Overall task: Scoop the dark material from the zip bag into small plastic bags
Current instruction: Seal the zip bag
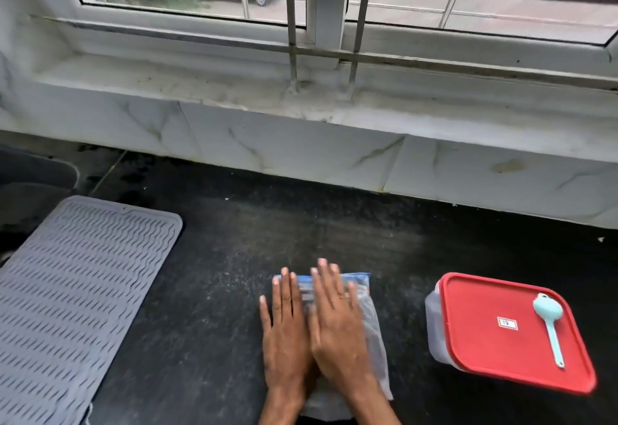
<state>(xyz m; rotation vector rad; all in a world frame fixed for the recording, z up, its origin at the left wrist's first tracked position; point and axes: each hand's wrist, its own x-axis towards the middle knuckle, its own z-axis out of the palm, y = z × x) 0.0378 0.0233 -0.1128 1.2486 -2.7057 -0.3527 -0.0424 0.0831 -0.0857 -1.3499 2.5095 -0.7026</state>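
A clear zip bag (pixel 371 321) with a blue zip strip at its far end lies flat on the black counter near the front edge. My left hand (pixel 284 327) and my right hand (pixel 337 321) lie side by side on top of it, palms down with straight fingers, and cover most of it. The bag's contents are hidden under my hands. To the right, a light blue scoop (pixel 548 324) lies on the red lid of a plastic box (pixel 485 351). No small plastic bags are visible.
A grey ribbed silicone mat (pixel 73 294) covers the counter's left side. A white marble ledge (pixel 301 154) and a barred window run along the back. Bare black counter (pixel 217 274) lies between the mat and my hands.
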